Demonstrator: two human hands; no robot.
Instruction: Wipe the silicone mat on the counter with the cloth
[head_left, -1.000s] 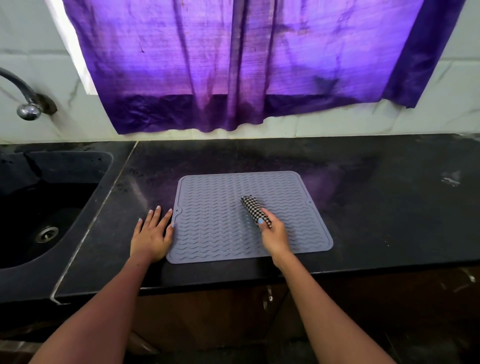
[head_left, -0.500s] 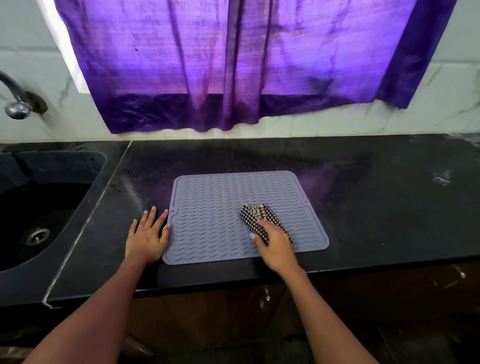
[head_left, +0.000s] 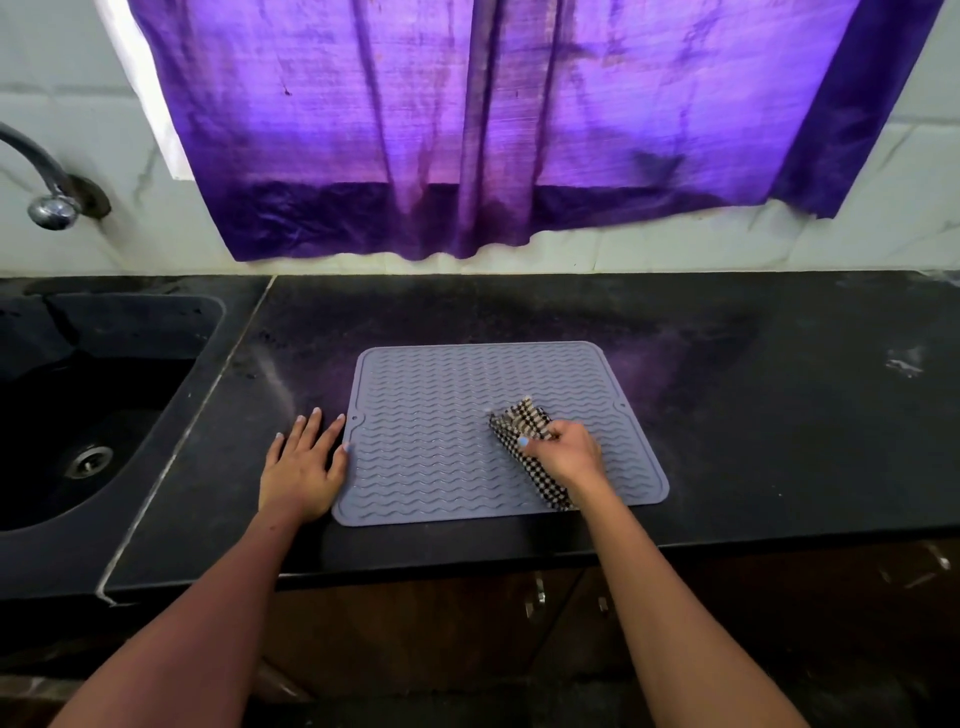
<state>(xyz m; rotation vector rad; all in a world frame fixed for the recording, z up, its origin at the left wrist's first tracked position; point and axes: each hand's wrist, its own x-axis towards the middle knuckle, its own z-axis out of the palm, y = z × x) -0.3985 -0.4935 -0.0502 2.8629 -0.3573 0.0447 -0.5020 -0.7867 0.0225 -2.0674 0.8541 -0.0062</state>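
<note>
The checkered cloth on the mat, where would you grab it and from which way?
Grip the checkered cloth at its bunched far end, coming down from above. It lies flat on the ridged silicone mat, so no edge offers itself from the side. The right hand already holds it about there, while the left hand rests flat at the mat's left edge.
</note>
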